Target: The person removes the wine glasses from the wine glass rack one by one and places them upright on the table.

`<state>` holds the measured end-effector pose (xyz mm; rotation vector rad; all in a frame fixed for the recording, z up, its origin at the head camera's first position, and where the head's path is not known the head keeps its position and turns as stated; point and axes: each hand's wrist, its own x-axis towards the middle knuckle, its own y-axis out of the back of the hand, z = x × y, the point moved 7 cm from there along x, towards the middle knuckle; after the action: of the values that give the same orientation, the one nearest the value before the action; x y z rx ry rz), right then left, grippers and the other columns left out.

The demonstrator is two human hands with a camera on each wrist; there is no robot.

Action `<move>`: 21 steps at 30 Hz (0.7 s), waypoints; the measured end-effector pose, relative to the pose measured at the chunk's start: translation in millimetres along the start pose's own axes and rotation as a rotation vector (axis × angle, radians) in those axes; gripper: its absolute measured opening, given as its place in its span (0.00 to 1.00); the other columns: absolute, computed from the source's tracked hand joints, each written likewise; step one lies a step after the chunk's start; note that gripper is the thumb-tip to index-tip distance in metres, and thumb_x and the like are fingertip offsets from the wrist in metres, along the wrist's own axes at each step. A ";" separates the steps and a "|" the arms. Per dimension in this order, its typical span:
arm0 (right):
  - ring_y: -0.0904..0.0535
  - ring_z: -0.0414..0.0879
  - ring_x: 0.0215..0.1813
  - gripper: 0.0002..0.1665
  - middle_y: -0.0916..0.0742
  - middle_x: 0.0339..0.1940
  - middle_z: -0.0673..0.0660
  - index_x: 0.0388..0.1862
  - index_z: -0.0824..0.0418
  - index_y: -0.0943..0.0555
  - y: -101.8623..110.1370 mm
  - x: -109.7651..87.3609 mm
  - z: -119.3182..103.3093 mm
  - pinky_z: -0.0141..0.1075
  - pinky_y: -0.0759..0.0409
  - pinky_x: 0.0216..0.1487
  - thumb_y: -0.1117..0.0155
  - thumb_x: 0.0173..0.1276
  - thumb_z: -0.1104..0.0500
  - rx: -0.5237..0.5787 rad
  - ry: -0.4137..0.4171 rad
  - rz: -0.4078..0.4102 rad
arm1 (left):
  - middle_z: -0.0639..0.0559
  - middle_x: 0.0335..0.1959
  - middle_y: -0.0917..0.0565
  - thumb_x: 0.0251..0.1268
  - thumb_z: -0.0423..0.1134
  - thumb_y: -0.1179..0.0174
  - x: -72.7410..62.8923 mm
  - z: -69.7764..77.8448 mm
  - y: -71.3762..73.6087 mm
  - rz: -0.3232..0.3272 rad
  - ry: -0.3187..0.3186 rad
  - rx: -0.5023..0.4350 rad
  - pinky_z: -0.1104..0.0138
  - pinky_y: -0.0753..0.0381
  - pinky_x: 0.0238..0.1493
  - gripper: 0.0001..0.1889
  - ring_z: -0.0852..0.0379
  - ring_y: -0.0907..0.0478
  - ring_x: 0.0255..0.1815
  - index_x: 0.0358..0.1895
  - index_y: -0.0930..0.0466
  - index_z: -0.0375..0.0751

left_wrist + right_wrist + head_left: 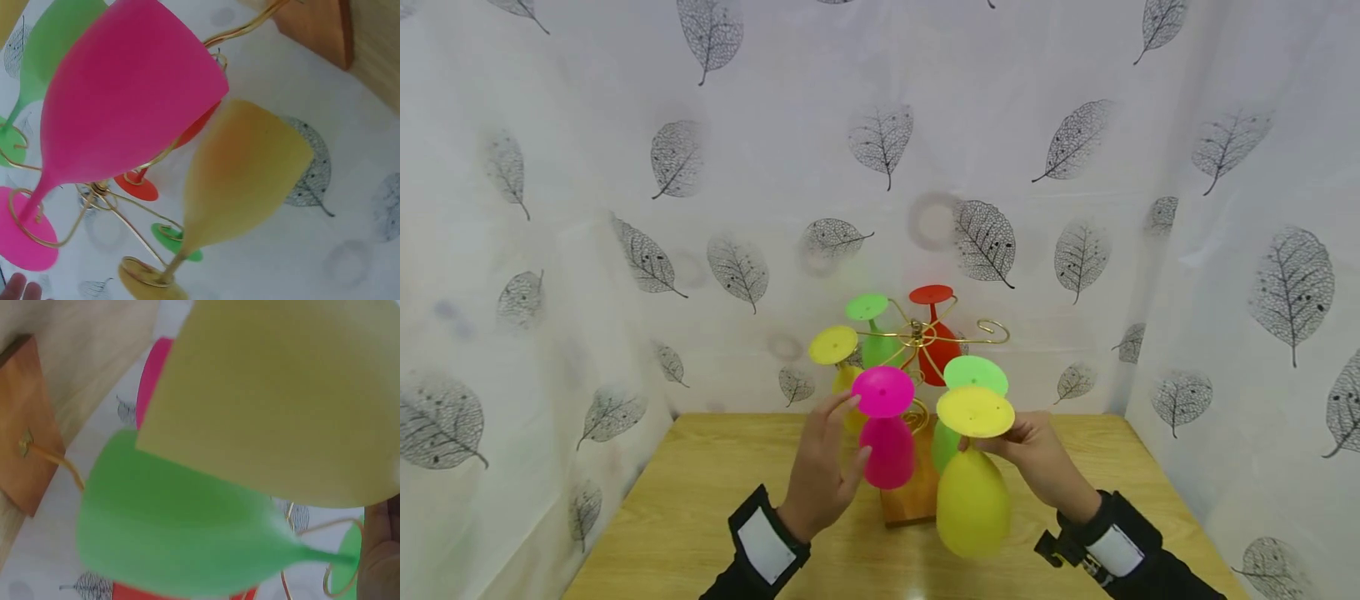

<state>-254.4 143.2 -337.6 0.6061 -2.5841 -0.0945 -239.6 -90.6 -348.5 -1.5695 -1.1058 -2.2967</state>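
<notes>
My right hand [1037, 454] pinches a yellow wine glass [973, 508] by its stem, base up and bowl down. Behind that glass hangs a light green wine glass [181, 512], partly covered by it. A pink wine glass [887, 454] hangs upside down by its base from a gold wire rack [916, 335]. Beside it is my left hand [823, 471], fingers loosely bent, the fingertips right at the pink base's edge and the thumb close to the bowl. In the left wrist view, the pink stem sits inside a gold wire loop.
Another yellow glass [833, 346], a green glass [867, 308] and a red glass [936, 350] hang farther round the rack. One curled rack arm [995, 332] at the right bears no glass. The rack's wooden base [910, 506] stands on the wooden table [715, 492], before a leaf-patterned curtain [790, 167].
</notes>
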 end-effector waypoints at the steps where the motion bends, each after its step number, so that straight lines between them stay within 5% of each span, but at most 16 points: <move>1: 0.19 0.36 0.46 0.17 0.12 0.35 0.43 0.47 0.52 0.18 -5.0 0.2 1.4 0.28 0.21 0.52 0.45 0.67 0.69 0.016 -0.007 -0.014 | 0.36 0.60 0.31 0.66 0.42 0.48 -0.1 4.0 -0.3 0.008 -0.018 0.020 0.61 0.31 0.64 0.25 0.45 0.33 0.60 0.61 0.33 0.31; 6: 0.19 0.36 0.46 0.15 0.13 0.36 0.45 0.46 0.53 0.17 -27.5 1.0 8.5 0.29 0.21 0.52 0.45 0.67 0.67 0.110 -0.034 -0.088 | 0.33 0.59 0.32 0.72 0.46 0.57 -1.4 27.7 -2.0 0.037 -0.170 0.114 0.66 0.45 0.74 0.21 0.41 0.36 0.60 0.57 0.30 0.33; 10: 0.19 0.37 0.45 0.12 0.13 0.37 0.46 0.46 0.63 0.18 -38.1 1.8 12.0 0.30 0.19 0.50 0.45 0.68 0.67 0.161 -0.049 -0.117 | 0.35 0.57 0.32 0.73 0.41 0.58 -4.0 49.0 -1.8 0.057 -0.367 0.206 0.61 0.51 0.77 0.16 0.42 0.36 0.59 0.57 0.30 0.39; 13: 0.19 0.36 0.45 0.12 0.12 0.40 0.45 0.47 0.64 0.18 -40.7 2.3 16.0 0.30 0.18 0.49 0.43 0.67 0.65 0.180 -0.083 -0.097 | 0.40 0.61 0.33 0.74 0.37 0.58 -7.6 61.4 -4.1 0.049 -0.534 0.298 0.57 0.50 0.77 0.19 0.45 0.38 0.61 0.64 0.35 0.43; 17: 0.18 0.35 0.47 0.13 0.13 0.44 0.43 0.47 0.52 0.17 -43.2 2.8 24.0 0.30 0.18 0.47 0.41 0.66 0.64 0.204 -0.159 -0.069 | 0.49 0.66 0.33 0.73 0.35 0.56 -12.9 72.2 -12.9 -0.012 -0.722 0.432 0.55 0.46 0.75 0.24 0.51 0.39 0.67 0.71 0.40 0.50; 21: 0.20 0.33 0.46 0.16 0.13 0.44 0.41 0.52 0.69 0.20 -49.1 3.5 30.3 0.27 0.19 0.46 0.43 0.68 0.62 0.229 -0.200 -0.085 | 0.52 0.64 0.28 0.73 0.37 0.55 -13.5 77.5 -21.1 -0.092 -0.787 0.430 0.58 0.38 0.72 0.21 0.54 0.34 0.66 0.67 0.33 0.55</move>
<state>-251.7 96.3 -371.2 0.8272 -2.7847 0.1208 -186.4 -29.4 -356.2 -2.2909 -1.7013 -1.3082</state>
